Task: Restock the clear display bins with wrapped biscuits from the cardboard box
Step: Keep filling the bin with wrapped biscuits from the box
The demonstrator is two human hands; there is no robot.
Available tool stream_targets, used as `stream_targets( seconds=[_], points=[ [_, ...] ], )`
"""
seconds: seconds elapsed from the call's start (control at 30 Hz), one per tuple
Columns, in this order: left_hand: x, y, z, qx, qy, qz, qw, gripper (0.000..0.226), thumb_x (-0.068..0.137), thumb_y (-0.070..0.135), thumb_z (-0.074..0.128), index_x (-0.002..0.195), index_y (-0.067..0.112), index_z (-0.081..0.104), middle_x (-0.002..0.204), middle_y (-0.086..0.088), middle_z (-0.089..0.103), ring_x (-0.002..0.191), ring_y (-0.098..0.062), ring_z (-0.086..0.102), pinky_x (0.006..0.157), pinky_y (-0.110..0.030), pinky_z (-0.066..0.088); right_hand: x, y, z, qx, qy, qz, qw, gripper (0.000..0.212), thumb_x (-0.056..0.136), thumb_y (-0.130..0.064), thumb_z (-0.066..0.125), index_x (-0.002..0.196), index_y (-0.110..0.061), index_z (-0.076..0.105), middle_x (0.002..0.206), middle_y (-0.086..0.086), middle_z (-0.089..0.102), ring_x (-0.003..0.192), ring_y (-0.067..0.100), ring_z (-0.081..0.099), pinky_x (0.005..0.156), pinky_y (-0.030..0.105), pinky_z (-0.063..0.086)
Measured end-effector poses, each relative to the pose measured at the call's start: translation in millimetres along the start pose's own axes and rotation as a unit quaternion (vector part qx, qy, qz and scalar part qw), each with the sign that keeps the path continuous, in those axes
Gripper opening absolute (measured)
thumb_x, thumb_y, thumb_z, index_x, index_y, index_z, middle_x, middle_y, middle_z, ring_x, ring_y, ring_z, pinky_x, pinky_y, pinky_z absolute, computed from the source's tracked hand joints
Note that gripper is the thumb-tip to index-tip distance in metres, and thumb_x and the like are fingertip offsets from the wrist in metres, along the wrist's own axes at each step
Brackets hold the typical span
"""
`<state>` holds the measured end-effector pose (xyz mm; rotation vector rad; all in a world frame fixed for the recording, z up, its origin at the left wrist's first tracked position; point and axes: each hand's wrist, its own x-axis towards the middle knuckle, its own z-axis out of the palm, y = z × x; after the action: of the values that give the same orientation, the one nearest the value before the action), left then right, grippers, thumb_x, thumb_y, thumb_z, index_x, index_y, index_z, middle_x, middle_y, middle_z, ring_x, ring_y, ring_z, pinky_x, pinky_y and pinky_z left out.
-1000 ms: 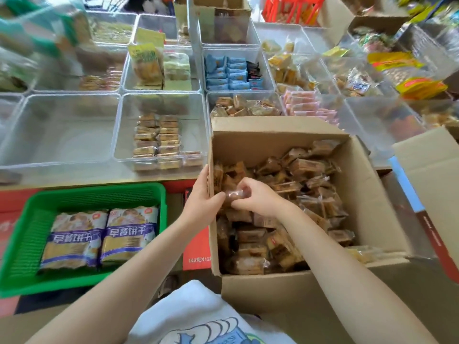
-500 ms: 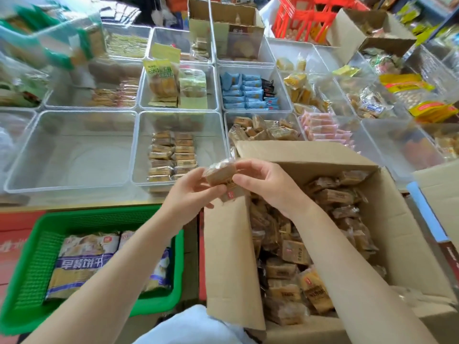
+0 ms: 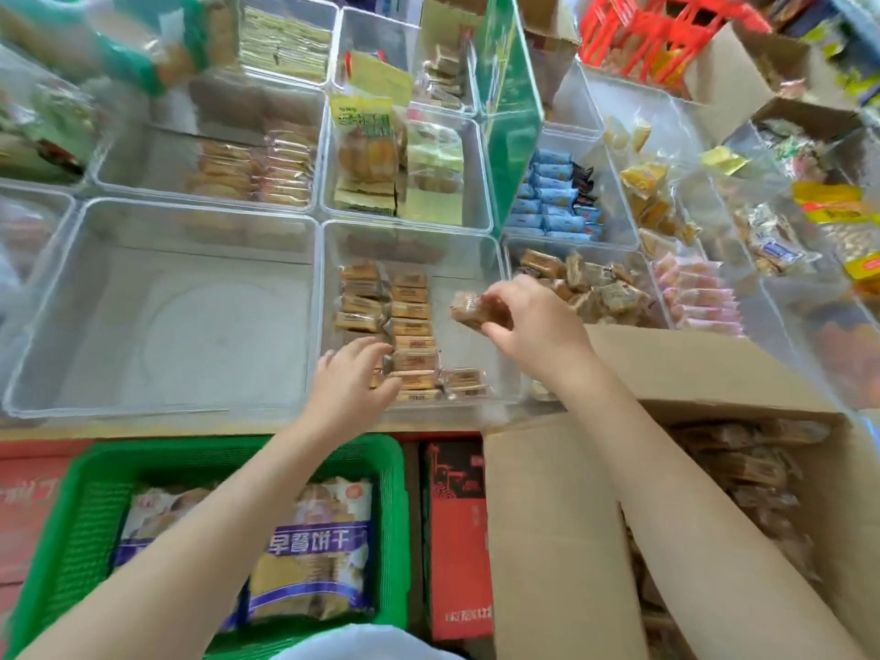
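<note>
I have one wrapped biscuit [image 3: 469, 309] pinched in my right hand [image 3: 533, 326], held above the right side of the clear bin [image 3: 495, 259]. My left hand [image 3: 350, 378], fingers spread and holding nothing, rests on the two rows of biscuits [image 3: 409, 326] at the bin's near edge. Restocking looks barely begun: the bin is mostly bare, and the cardboard box [image 3: 547, 516] remains well filled.

cardboard box [image 3: 562, 540] right of basket [image 3: 85, 512]
</note>
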<state>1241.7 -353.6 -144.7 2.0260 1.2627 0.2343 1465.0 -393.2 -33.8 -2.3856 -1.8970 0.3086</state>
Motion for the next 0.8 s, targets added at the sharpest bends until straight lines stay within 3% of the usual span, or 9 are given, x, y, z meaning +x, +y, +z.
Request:
stream_targets(
  seconds=[0.07,0.17,0.3,0.43,0.57,0.7,0.8],
  points=[
    [-0.9,-24.3,13.7,0.101,-0.035,0.036,0.994,0.047,0.103,0.047,0.038,0.142,0.024,0.052,0.153,0.001,0.045,0.146,-0.015,0.034,0.125,-0.047,-0.002,21.2,1.1,17.4,-0.043,-0.022,0.018,0.999,0.030,0.094,-0.031,0.064,0.121,-0.019,0.062,0.117,0.003,0.058,0.111,0.024,0.056,0.083,0.038,0.051],
    [-8.3,-43.6,28.6,0.202,-0.047,0.086,0.975,0.060,0.101,0.058,0.017,0.129,0.029,0.062,0.140,0.006,0.058,0.141,-0.016,0.043,0.124,-0.051,-0.004,45.6,-1.7,51.5,-0.104,-0.078,0.027,0.991,0.026,0.096,-0.028,0.062,0.119,-0.017,0.061,0.117,0.004,0.058,0.112,0.024,0.055,0.083,0.039,0.051],
    [-5.4,-44.5,31.6,0.210,-0.033,0.088,0.973,0.061,0.099,0.061,0.021,0.119,0.028,0.068,0.128,0.005,0.066,0.132,-0.018,0.052,0.124,-0.051,0.002,63.5,-4.1,97.0,-0.214,-0.142,0.001,0.966,0.022,0.095,-0.009,0.060,0.116,-0.014,0.059,0.117,0.006,0.056,0.111,0.026,0.053,0.084,0.038,0.047],
    [-6.5,-47.7,32.5,0.205,-0.020,0.102,0.973,0.055,0.100,0.057,0.028,0.111,0.025,0.071,0.115,0.003,0.070,0.122,-0.021,0.058,0.124,-0.051,0.005,70.5,-3.0,126.8,-0.225,-0.197,-0.008,0.954,0.029,0.091,0.006,0.053,0.116,-0.008,0.059,0.116,0.009,0.056,0.110,0.029,0.053,0.084,0.038,0.047],
    [-6.2,-46.2,31.9,0.210,-0.023,0.097,0.973,0.056,0.101,0.057,0.027,0.111,0.023,0.071,0.113,0.002,0.070,0.123,-0.022,0.057,0.124,-0.051,0.002,72.8,1.9,140.5,-0.204,-0.230,0.002,0.952,0.029,0.091,0.010,0.048,0.113,-0.006,0.059,0.112,0.011,0.054,0.107,0.030,0.052,0.078,0.037,0.043],
    [-6.7,-47.8,33.2,0.215,-0.024,0.094,0.972,0.058,0.101,0.057,0.026,0.113,0.022,0.071,0.114,0.000,0.071,0.124,-0.023,0.057,0.123,-0.051,0.001,68.4,1.9,148.9,-0.190,-0.236,0.016,0.953,0.032,0.089,0.015,0.048,0.109,-0.006,0.061,0.115,0.012,0.045,0.107,0.028,0.045,0.082,0.038,0.050],
    [-6.3,-46.8,33.3,0.214,-0.026,0.092,0.972,0.058,0.100,0.057,0.025,0.112,0.023,0.071,0.112,0.001,0.070,0.123,-0.023,0.056,0.124,-0.052,0.002,66.8,-0.7,150.0,-0.187,-0.269,0.028,0.945,0.037,0.092,0.012,0.044,0.120,-0.006,0.059,0.119,0.013,0.052,0.116,0.028,0.046,0.090,0.037,0.048]
  ],
)
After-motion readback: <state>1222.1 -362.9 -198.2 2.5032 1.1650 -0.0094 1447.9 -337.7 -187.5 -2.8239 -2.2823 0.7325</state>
